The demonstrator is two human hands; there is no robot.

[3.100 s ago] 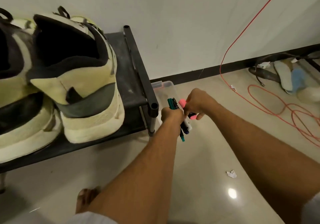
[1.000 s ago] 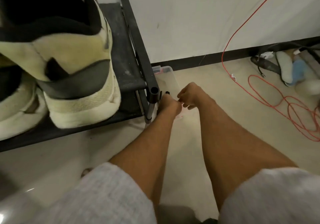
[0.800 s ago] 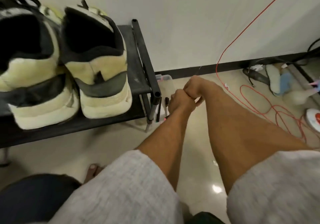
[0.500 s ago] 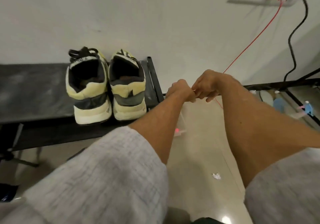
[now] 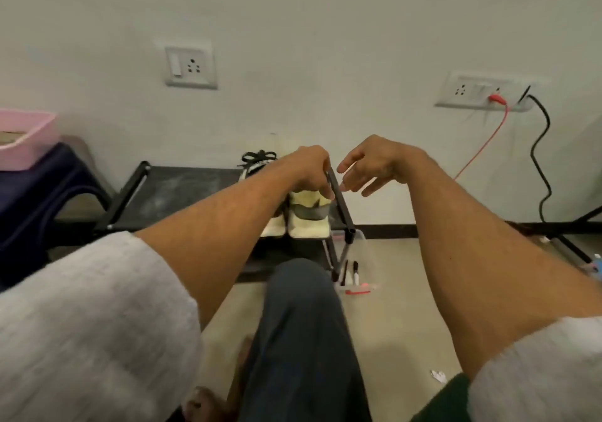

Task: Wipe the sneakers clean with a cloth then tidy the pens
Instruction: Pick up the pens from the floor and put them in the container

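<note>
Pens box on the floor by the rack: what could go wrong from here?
1. The box sits on the floor beside the rack, right by the knee; a leg shift could tip it and scatter the pens.
2. A red piece lies at the box's near edge; unclear whether it is a pen left out.
3. The sneakers sit at the rack's end; a bump might knock them off.

White wall with two sockets, beige floor, black skirting, low black rack

sneakers mostly behind left forearm, pink tray cropped left
</note>
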